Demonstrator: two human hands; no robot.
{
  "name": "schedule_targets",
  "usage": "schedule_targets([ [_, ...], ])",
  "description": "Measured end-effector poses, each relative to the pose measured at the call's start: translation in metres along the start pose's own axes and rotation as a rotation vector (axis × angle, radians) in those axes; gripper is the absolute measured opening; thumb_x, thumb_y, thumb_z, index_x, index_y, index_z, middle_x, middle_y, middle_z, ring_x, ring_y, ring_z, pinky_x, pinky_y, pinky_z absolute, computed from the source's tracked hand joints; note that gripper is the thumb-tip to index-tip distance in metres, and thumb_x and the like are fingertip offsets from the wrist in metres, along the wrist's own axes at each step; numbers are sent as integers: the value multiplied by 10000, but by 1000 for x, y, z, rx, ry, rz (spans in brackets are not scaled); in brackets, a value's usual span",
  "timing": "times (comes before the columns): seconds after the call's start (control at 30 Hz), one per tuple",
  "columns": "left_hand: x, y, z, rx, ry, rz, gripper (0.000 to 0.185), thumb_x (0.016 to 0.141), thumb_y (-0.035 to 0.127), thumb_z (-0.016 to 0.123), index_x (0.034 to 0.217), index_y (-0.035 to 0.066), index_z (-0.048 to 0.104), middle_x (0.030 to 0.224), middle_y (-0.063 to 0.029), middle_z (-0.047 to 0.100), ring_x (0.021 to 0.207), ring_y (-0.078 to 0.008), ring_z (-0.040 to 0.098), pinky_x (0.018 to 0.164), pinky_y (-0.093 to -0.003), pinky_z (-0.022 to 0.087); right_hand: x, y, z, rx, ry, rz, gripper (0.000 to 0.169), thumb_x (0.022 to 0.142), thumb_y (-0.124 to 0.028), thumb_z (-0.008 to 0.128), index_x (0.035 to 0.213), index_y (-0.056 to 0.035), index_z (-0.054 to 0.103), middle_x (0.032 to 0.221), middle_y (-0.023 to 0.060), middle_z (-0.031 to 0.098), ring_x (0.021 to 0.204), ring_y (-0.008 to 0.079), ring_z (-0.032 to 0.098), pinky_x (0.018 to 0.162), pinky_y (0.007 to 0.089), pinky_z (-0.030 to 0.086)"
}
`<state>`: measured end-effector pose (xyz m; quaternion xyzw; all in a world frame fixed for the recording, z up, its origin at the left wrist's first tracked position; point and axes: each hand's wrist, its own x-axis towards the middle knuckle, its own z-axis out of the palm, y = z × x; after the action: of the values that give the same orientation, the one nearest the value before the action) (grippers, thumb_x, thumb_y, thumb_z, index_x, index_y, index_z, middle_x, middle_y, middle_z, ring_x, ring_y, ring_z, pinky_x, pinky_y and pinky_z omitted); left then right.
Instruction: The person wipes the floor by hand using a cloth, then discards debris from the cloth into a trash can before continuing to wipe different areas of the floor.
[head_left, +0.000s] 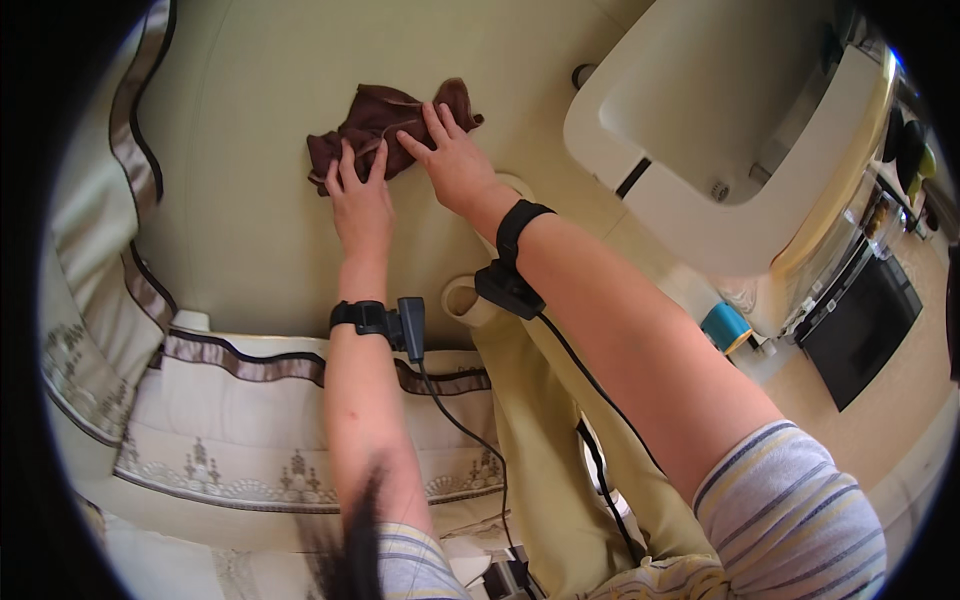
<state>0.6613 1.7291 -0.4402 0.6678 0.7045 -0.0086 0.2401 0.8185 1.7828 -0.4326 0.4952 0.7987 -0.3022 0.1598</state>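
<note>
A crumpled dark brown cloth lies on the pale, smooth floor in front of me. My left hand rests on its lower left part, fingers apart and fingertips against the fabric. To the right, my right hand lies over the cloth with spread fingers pressing on it from above. Neither hand visibly grips a fold. Each wrist wears a black strap with a small device, the left device and the right device, both trailing black cables.
At the upper right stands a white moulded piece with a deep recess. Beyond it, a tabletop carries a blue roll and a black sheet. Lace-trimmed covers drape the seat at the lower left. My trouser legs are below.
</note>
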Motion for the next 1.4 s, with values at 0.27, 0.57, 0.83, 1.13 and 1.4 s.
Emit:
schedule_targets([
  [0.27,-99,15,42,-182,99,-46,475,803,-13,591,1212,219,655,1164,-117,559,1052,-328,538,903,-414,491,-54,8,48,-114,166,-291,202,788,-147,595,945,-108,717,1125,110,593,1141,306,532,936,391,479],
  [0.57,-103,-8,52,-156,129,-74,606,793,83,702,1367,168,527,1392,-180,419,1232,-416,397,1032,-462,395,-41,1,56,-245,93,-380,567,832,-14,603,1381,-123,509,1501,104,380,1372,292,384,970,381,491],
  [0.83,-136,53,83,-208,140,-259,601,788,124,705,1364,180,539,1361,-190,425,1183,-420,420,1002,-471,420,-71,26,78,-180,42,-349,642,811,-51,644,1418,-165,470,1553,86,302,1428,303,295,997,397,485],
  [1.13,-207,164,165,-138,172,-325,605,774,118,723,1348,201,554,1363,-176,414,1140,-419,439,974,-470,436,-184,118,119,-312,-45,-416,700,811,-16,619,1458,-182,409,1579,87,238,1428,322,285,991,427,492],
  [1.4,-263,313,214,-204,171,-444,543,707,89,778,1227,188,659,1245,-111,496,1090,-328,496,890,-435,502,-278,228,151,-211,87,-535,610,747,27,653,1335,-97,550,1527,128,335,1403,341,325,1085,419,403],
])
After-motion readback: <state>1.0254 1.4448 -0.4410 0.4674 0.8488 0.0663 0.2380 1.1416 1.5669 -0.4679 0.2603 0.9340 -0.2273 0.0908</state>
